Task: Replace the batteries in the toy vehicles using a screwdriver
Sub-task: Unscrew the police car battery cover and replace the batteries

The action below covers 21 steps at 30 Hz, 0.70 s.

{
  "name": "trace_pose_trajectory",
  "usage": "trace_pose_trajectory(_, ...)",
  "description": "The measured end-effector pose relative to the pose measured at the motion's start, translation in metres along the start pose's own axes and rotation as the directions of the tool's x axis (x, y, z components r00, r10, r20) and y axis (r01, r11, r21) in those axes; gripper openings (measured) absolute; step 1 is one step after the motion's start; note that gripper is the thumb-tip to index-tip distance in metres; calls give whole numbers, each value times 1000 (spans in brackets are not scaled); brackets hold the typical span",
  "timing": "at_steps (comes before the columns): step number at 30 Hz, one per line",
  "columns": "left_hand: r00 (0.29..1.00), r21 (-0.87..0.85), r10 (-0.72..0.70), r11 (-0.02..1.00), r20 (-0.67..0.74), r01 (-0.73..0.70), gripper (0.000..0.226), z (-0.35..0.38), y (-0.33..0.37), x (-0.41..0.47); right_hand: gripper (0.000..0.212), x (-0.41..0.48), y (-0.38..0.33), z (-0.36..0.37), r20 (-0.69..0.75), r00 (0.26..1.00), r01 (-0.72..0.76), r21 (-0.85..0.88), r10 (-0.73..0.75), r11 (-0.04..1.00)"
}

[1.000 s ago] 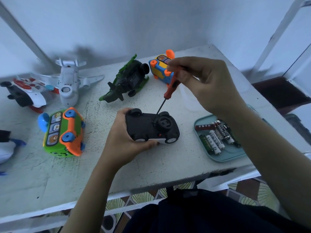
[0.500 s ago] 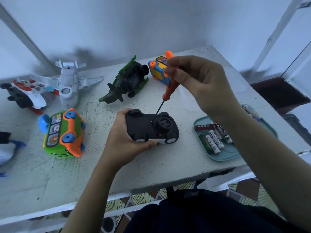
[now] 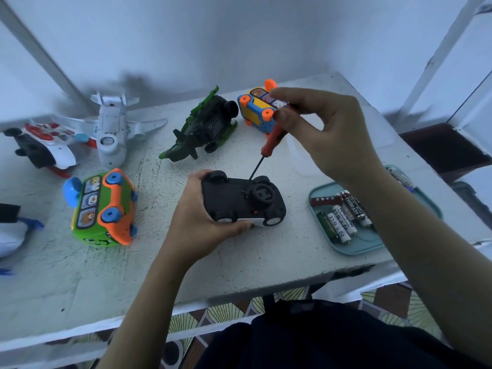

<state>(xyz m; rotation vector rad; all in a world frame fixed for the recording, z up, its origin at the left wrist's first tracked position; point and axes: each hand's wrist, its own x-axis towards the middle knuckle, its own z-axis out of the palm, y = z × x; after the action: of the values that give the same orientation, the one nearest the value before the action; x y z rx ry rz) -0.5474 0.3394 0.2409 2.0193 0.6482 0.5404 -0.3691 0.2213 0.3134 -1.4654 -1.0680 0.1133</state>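
Note:
A black toy car (image 3: 241,199) lies upside down at the table's middle, wheels up. My left hand (image 3: 198,222) grips its rear end from the left. My right hand (image 3: 324,134) pinches the top of an orange-handled screwdriver (image 3: 271,141) between thumb and fingers. The screwdriver's dark shaft slants down-left and its tip touches the car's underside beside a round hub. Several AA batteries (image 3: 343,215) lie in a teal tray (image 3: 359,247) to the right of the car.
Other toys lie around: a green and orange bus (image 3: 103,209) at left, a white plane (image 3: 110,129) and a red-white-black toy (image 3: 40,147) at back left, a green helicopter (image 3: 202,127) and a blue-yellow vehicle (image 3: 257,110) at the back. The table's front edge (image 3: 239,291) is near my lap.
My right hand's fingers have shifted on the screwdriver's handle top, and the handle stands slightly more upright. The car and my left hand have stayed put.

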Motion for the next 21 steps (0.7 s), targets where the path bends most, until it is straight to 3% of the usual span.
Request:
trace_pose_trajectory(3, 1000, 4, -1, 1000, 3, 1, 86, 0, -1, 0, 12, 2, 1, -3, 56, 998, -9, -22, 11, 1000)
trace_pose_trajectory(7, 1000, 15, 1, 1000, 6, -2, 87, -1, -2, 0, 25, 4, 2, -6, 120, 992, -33, -17, 35, 999)
trace_pose_trajectory(13, 1000, 0, 6, 1000, 6, -6, 87, -1, -2, 0, 27, 0, 7, -11, 153, 985, -60, -100, 75, 993)
trace_pose_trajectory(21, 999, -33, 7, 999, 43, -6, 90, -4, 2, 3, 15, -8, 18, -27, 82, 980, -160, -227, 183, 961)
